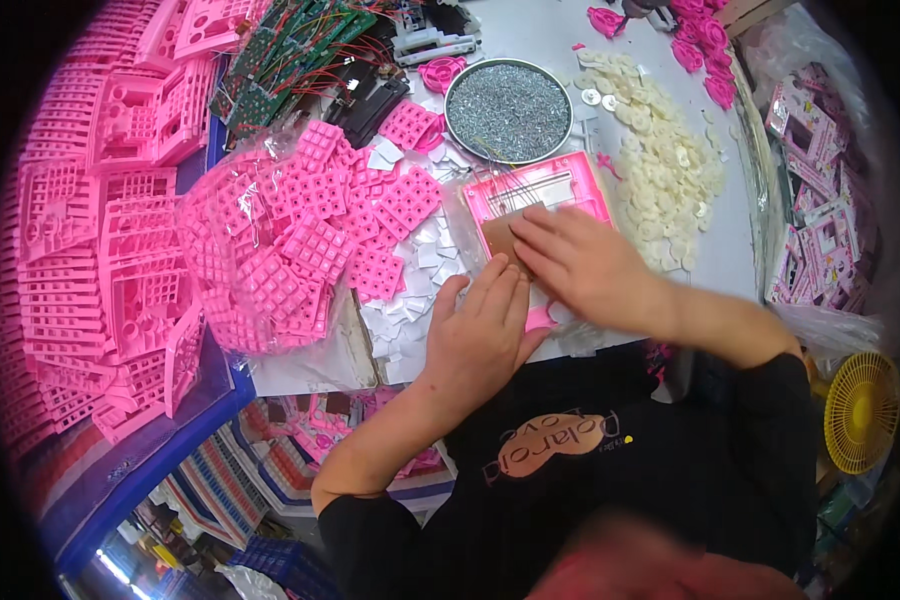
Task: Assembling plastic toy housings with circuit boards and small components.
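Note:
A pink plastic casing (592, 190) lies on the table in front of me. Set in it is a brown board (502, 233), probably a circuit board, with thin dark wires (518, 192) running from its far edge. My left hand (480, 325) rests its outstretched fingertips on the board's near part. From the right, my right hand (595, 262) lays its extended fingers across the board's right side. The two hands' fingertips nearly meet. Much of the board and the casing's near half are hidden beneath them.
Pink button pads (315, 240) pile up on the left, beside white pieces (400, 325). A round tin of small screws (510, 110) stands beyond the casing. Cream discs (660, 160) lie right. Wired green boards (290, 65) sit far left, pink shells (135, 240) farther left, a yellow fan (862, 412) lower right.

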A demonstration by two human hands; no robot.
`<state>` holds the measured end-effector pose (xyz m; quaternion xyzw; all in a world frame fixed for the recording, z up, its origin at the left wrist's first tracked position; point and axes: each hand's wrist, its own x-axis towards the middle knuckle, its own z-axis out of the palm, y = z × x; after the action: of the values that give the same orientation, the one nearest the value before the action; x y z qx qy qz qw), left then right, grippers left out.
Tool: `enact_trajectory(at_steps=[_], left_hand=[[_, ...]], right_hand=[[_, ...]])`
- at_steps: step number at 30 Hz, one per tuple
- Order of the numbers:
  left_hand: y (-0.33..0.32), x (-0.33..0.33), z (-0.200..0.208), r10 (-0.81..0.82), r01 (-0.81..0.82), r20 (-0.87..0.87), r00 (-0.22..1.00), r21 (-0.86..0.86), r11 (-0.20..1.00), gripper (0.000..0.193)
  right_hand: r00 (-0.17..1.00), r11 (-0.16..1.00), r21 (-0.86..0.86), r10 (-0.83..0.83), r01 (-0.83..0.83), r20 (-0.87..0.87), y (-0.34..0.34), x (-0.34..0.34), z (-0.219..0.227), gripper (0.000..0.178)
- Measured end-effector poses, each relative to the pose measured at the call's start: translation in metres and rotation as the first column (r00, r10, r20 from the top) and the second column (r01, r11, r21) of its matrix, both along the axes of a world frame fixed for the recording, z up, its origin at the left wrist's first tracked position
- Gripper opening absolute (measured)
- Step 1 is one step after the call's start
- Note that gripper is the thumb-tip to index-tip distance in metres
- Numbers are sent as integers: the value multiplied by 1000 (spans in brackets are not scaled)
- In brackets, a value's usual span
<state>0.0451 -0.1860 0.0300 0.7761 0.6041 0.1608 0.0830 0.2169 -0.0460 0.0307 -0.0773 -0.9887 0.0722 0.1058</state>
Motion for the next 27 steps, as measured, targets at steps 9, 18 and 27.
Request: enact_trajectory(at_steps=[9,18,27], left_hand=[[26,-17,28,27,28,209,977,-258,966,43],[198,-44,-18,110,-105,-260,959,34,994,13],[208,-51,-7,294,-294,13,956,115,949,24]], right_hand=[[969,995,86,-73,54,237,-24,-2,11,57],[980,992,104,-85,67,178,-29,-4,7,54],[979,992,95,-101,85,176,-28,-3,12,53]])
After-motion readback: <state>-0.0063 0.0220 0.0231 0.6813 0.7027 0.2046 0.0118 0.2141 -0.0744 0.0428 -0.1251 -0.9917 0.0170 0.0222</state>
